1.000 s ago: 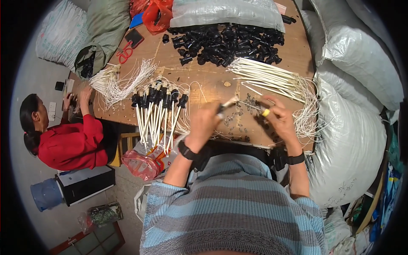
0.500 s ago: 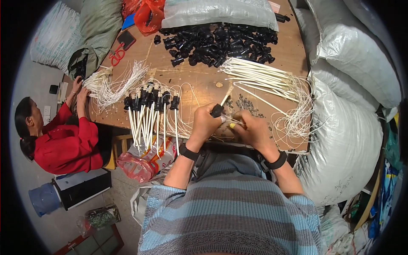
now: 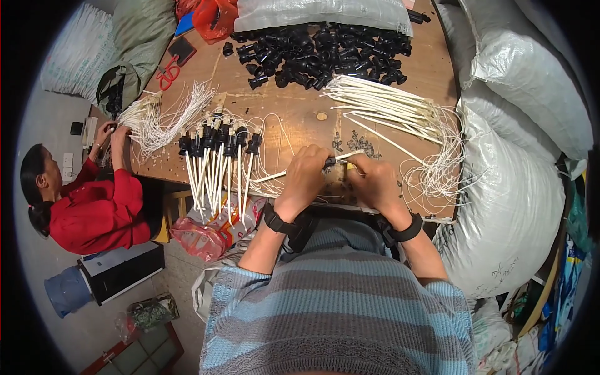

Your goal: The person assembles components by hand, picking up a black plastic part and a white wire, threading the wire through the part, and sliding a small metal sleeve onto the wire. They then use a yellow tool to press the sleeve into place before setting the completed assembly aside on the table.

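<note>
My left hand (image 3: 303, 178) is closed around a black lamp socket (image 3: 329, 162), whose end shows past my fingertips. A white tube (image 3: 270, 177) sticks out on the left side of that hand. My right hand (image 3: 377, 184) is pinched close beside it, at the thin white wires (image 3: 347, 155) by the socket's end. Just beyond my hands lie small dark metal clips (image 3: 357, 142), scattered on the wooden table (image 3: 287, 103). At the left, several black sockets on white tubes (image 3: 215, 150) rest in a bunch, their tubes hanging over the table's edge.
White tubes with trailing wires (image 3: 381, 106) lie at the right, below a heap of loose black sockets (image 3: 319, 56). Large white sacks (image 3: 506, 169) crowd the right side. A co-worker in red (image 3: 94, 209) handles white wires (image 3: 140, 115) at the left. Red scissors (image 3: 167, 75) lie nearby.
My left hand has turned over, so the socket points right and its white tube now sticks out leftward. My right hand stays close to the socket's end.
</note>
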A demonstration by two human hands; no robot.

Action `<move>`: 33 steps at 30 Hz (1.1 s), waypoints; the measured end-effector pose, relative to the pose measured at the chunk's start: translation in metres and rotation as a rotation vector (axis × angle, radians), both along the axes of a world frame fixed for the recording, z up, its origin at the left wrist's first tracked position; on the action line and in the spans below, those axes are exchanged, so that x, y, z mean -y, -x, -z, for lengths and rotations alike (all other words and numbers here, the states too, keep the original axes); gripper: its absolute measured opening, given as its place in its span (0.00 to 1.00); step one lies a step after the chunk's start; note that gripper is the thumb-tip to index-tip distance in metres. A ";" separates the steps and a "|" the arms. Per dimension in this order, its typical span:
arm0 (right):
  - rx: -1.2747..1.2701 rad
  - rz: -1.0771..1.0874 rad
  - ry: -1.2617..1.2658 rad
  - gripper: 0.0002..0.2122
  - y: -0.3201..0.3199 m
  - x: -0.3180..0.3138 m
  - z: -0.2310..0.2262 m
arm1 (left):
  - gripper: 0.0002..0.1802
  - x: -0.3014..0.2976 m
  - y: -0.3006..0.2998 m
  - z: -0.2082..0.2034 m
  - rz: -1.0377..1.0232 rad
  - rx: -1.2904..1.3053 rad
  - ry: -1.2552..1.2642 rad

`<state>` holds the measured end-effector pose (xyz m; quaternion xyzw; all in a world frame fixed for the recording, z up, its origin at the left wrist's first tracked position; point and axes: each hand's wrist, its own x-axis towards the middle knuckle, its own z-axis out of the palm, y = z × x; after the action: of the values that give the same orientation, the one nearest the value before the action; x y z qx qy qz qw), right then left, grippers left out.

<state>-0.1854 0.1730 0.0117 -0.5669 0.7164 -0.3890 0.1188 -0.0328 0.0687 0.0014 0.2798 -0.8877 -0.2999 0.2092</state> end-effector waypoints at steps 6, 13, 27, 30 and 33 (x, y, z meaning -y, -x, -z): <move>0.019 -0.042 -0.022 0.03 0.002 -0.002 0.010 | 0.18 -0.006 0.005 -0.009 0.064 0.021 -0.090; 0.144 -0.216 -0.032 0.08 -0.003 -0.005 -0.001 | 0.24 -0.005 0.006 -0.011 0.144 0.061 -0.293; 0.403 -0.220 -0.070 0.16 -0.002 -0.015 0.007 | 0.14 -0.002 -0.004 0.001 0.090 -0.371 -0.247; 0.480 -0.233 -0.088 0.12 0.000 -0.016 0.006 | 0.15 0.007 -0.002 0.004 0.148 -0.313 -0.370; 0.453 -0.189 -0.088 0.09 0.009 -0.020 0.011 | 0.14 0.017 0.016 0.000 0.343 -0.323 -0.488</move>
<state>-0.1943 0.1925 0.0003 -0.5241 0.6316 -0.4616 0.3367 -0.0486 0.0521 0.0011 0.1173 -0.7792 -0.5749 0.2204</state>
